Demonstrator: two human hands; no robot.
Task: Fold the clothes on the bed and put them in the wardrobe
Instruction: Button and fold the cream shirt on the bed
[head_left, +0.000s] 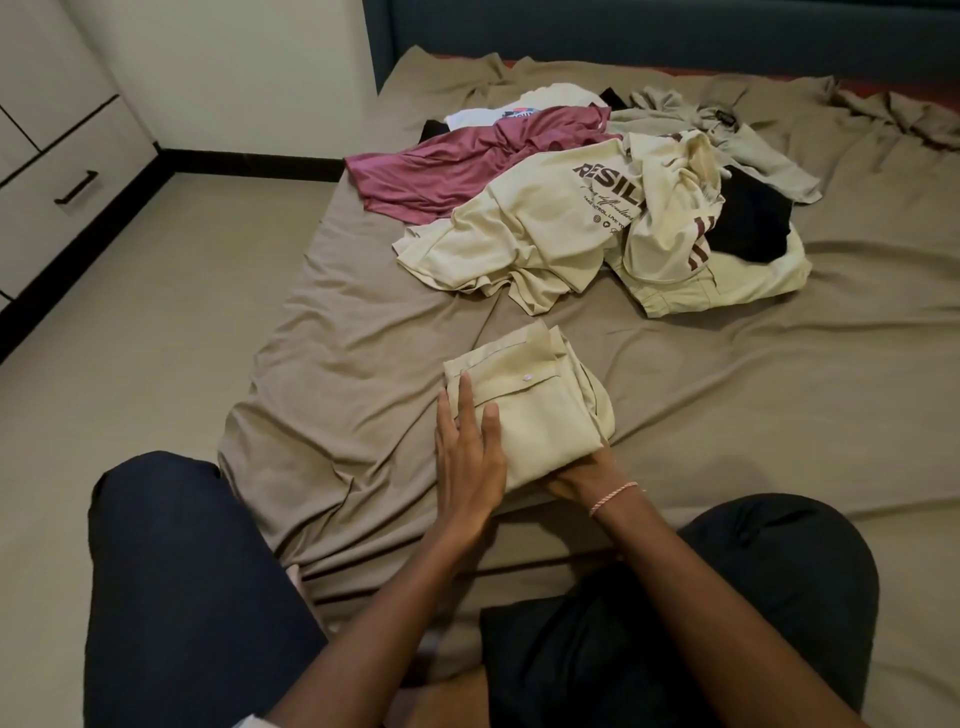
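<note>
Folded cream cloth garment (540, 415) with a small white button lies on the brown bedsheet (337, 364), near the front edge, apart from the unfolded pile. I see the left hand (467, 457) pressing flat on its left part, fingers straight and spread. The right hand (576, 475) is at its near right edge, fingers hidden under the cloth, so I can't tell the grip. Pile behind: maroon shirt (457, 161), cream lettered T-shirt (535, 234), black garment (748, 218).

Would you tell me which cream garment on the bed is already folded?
The buttoned cream garment that the left hand rests on; the printed cream shirt lies crumpled.
</note>
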